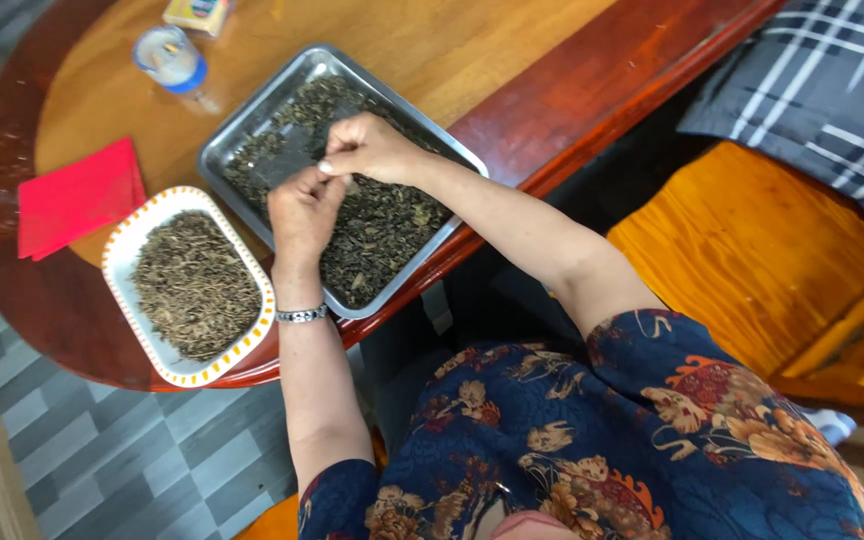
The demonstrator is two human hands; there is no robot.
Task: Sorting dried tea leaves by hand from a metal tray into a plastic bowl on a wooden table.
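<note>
Both my hands meet over the metal tray (252,125) of dark dried leaves (387,225) at the centre of the frame. My left hand (304,212) and right hand (370,148) pinch one small bit together between the fingertips; what it is I cannot tell. Lower left on the bench (452,50) sits a white dish (124,240) of paler sorted pieces (194,285), with red paper (77,197) beside it.

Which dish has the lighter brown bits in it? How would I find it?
Start at the round wooden table. Next to the metal tray under the hands lies a white oblong dish, close to the red paper. Only it has an orange-dotted rim and paler, drier bits.
</note>
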